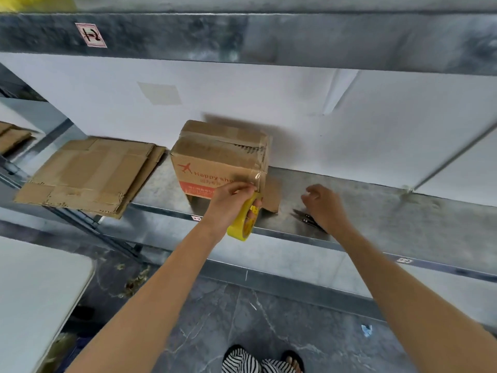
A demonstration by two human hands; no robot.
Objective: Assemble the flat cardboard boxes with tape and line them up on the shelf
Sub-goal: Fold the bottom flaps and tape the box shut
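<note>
Cardboard, brown and corrugated, forms the assembled box, which stands upright on the metal shelf about midway along it, its rear close to the back edge and the white wall panel. Its front face bears a red aeroplane print, red lettering that begins "Happy" and a solid red band lower down. Glossy clear tape runs over the top seam, where one flap edge is torn ragged and shows its fluting, and a loose flap juts out at the lower right corner. The left hand grips the yellow tape roll at the box's front right edge, fingers curled round the ring, with a wrinkled clear strand drawn from the roll onto the cardboard. The right hand hovers just to the right of the box with its fingers loosely curled and holding nothing, above dark snips that lie near the shelf's front edge. Towards the left end, a stack of flat cardboard boxes lies overhanging the front edge, its surfaces patched with old tape and its lower edges frayed. The shelf is dull, mottled galvanised sheet; the beam above is the same metal and carries a small red-bordered sticker. Below lies dark veined stone floor, and a white tabletop shows at lower left.
</note>
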